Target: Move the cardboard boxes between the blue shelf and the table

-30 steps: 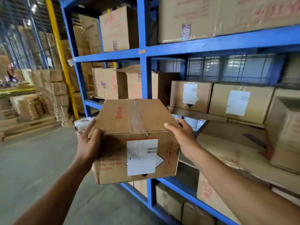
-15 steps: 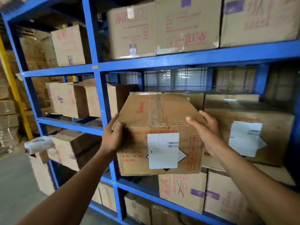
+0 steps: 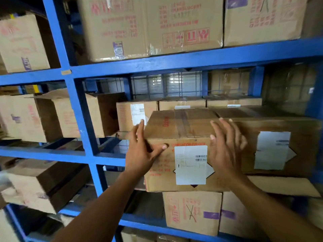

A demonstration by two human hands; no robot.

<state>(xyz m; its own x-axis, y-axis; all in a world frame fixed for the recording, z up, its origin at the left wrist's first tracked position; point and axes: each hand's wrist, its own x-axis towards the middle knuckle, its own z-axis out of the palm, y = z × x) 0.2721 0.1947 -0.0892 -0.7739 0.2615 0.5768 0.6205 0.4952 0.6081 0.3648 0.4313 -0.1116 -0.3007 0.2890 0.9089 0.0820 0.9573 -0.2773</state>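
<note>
Head view: mid-frame, the cardboard box point(image 3: 181, 130) sits between the left hand point(image 3: 141, 152) and right hand point(image 3: 227, 147) (both spread flat), blue shelf point(image 3: 192, 58) behind.

White label point(image 3: 190, 165) fine print unreadable; top-shelf boxes point(image 3: 150, 27) cut by upper edge; pale object point(image 3: 4, 180) blurred.
</note>
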